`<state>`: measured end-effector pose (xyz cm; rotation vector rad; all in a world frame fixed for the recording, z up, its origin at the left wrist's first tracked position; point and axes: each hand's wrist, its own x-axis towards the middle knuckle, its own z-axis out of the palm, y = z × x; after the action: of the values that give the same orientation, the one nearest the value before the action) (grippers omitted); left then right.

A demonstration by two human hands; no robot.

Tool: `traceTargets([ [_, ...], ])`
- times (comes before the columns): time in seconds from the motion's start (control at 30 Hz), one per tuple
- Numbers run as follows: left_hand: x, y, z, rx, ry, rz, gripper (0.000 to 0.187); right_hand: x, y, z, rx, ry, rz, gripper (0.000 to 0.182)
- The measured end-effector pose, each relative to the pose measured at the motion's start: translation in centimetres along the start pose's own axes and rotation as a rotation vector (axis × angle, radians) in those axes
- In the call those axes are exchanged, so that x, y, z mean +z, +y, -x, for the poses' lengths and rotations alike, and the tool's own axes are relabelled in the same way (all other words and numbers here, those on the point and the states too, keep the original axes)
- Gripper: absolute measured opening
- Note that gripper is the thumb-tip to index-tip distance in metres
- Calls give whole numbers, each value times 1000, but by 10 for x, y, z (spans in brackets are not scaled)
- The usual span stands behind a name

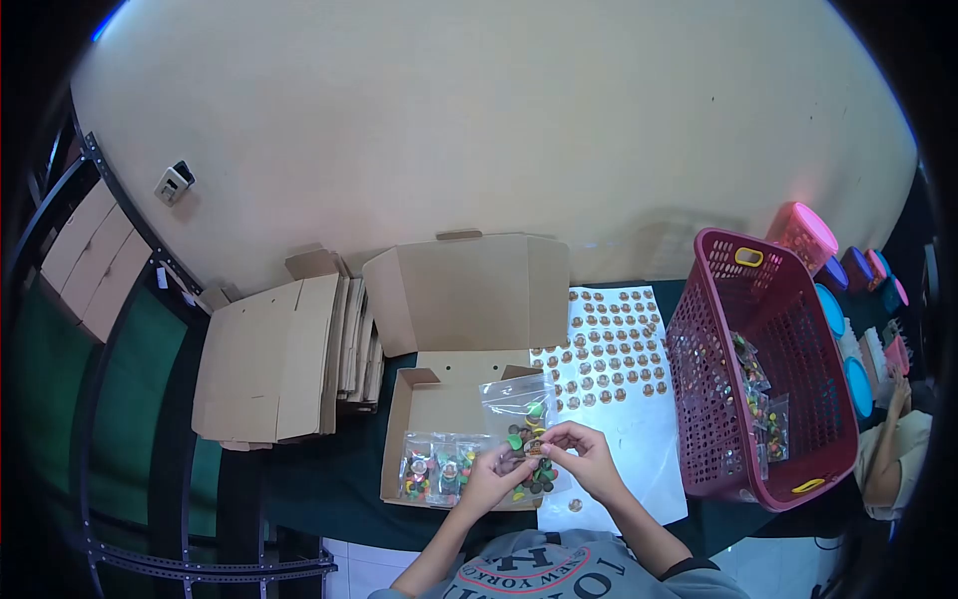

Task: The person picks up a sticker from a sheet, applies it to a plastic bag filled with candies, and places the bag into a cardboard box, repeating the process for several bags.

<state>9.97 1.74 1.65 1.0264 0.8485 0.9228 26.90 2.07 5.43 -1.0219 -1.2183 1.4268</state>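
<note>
Over the front of an opened cardboard box (429, 379), a clear zip bag (517, 393) of green, yellow and dark small pieces is gripped by my left hand (493, 479), its fingers closed on the bag's left side. My right hand (587, 461) pinches a round brown-and-gold sticker (535, 448) against the bag's front. Two more filled clear bags (420, 467) lie in the left part of the box. To the right, a white sheet (634, 449) carries rows of similar round stickers, with one lone sticker (575, 506) near its front edge.
A stack of flattened cardboard boxes (264, 359) stands on the left. At the right, a maroon plastic basket (714, 419) holds several filled bags. Beyond it are lidded tubs (804, 236) and another person's arm (888, 449). A wall rises behind the table.
</note>
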Motion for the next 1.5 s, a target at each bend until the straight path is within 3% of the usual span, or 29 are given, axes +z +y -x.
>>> traceTargets([
  [0.23,6,3,4,98,-32,-150,28,-2,-2,3,-81,47,99,17],
  [0.53,8,5,10,66,21,-241,20,6,0,7,-107,111,123,17],
  [1.07,12,21,17,143,145,-422,21,18,2,10,-125,166,194,18],
  [1.13,9,17,16,148,167,-526,22,19,4,11,-169,182,402,29],
  [1.27,4,2,16,157,179,-577,23,20,-7,14,-95,221,486,44],
  [1.37,9,9,20,174,186,-335,21,6,3,8,-243,326,704,56],
  [1.43,11,14,22,104,126,-230,23,0,6,8,-18,46,184,58],
  [1.47,8,12,22,105,127,-230,23,1,6,5,65,-59,-132,44],
  [1.5,5,9,22,90,107,-311,23,1,5,6,65,-60,-131,44],
])
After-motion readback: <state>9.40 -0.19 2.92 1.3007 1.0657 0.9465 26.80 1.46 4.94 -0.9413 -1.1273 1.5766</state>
